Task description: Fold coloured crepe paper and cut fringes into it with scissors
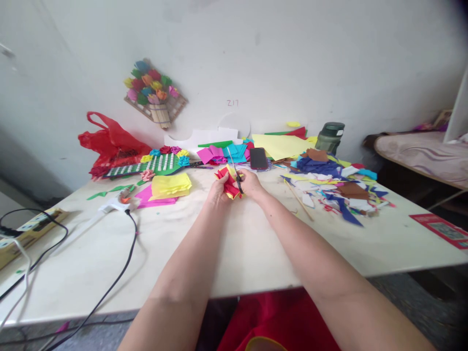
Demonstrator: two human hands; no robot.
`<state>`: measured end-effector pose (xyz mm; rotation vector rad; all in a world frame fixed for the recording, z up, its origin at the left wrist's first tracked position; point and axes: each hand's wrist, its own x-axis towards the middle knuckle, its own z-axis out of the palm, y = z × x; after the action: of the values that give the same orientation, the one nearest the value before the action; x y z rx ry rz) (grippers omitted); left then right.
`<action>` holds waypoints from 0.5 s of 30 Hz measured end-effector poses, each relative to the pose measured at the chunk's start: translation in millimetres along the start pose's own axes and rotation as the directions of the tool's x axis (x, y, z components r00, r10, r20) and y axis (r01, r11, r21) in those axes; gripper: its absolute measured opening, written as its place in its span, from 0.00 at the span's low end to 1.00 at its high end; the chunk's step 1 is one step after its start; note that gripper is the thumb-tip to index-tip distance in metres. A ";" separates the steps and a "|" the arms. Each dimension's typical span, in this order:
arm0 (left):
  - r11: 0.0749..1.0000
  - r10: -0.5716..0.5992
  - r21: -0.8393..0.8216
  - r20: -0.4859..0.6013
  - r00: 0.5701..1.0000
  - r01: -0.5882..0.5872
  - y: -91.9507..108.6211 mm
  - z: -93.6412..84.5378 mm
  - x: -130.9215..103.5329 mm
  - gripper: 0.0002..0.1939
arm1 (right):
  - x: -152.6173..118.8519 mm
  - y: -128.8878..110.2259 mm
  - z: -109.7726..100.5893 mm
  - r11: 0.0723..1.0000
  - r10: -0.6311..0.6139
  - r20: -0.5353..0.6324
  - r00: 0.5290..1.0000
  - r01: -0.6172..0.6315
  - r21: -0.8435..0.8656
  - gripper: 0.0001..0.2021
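Note:
Over the middle of the white table (256, 253), my left hand (218, 190) is closed on a bunch of red and yellow paper (229, 184). My right hand (250, 183) grips a pair of scissors (234, 168) by the black handles. The blades point up and away from me, right beside the paper. Whether they touch it I cannot tell. Behind my hands lie folded pink paper (212, 155), blue paper (236, 153) and a dark phone (259, 158).
Paper scraps (340, 183) and a thin stick (299, 200) lie right, before a green bottle (329, 138). Left are yellow sheets (171, 186), paper flowers on a green board (164, 165), a red bag (109, 141), a glue gun (119, 202) and its black cable (131, 248).

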<state>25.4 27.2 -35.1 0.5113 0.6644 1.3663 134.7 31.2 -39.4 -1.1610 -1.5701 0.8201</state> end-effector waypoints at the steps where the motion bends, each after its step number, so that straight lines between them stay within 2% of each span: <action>1: 1.000 0.002 -0.002 0.004 1.000 -0.002 -0.2 -0.3 0.3 0.04 | -0.2 -0.4 0.0 1.000 0.004 -0.009 1.000 -0.004 -0.012 0.16; 9: 0.994 0.099 -0.033 -0.075 0.992 -0.102 -3.8 1.5 0.9 0.02 | -0.2 1.1 1.1 0.999 0.032 -0.025 0.999 -0.033 -0.003 0.15; 15: 0.973 0.227 -0.024 -0.096 0.969 -0.230 -1.2 1.0 -2.3 0.04 | -3.9 -8.6 0.6 0.979 0.083 0.025 0.996 -0.086 0.183 0.19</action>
<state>26.8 24.8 -34.9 0.5105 0.6712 1.6243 131.9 24.8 -33.1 -1.0943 -1.4337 1.0113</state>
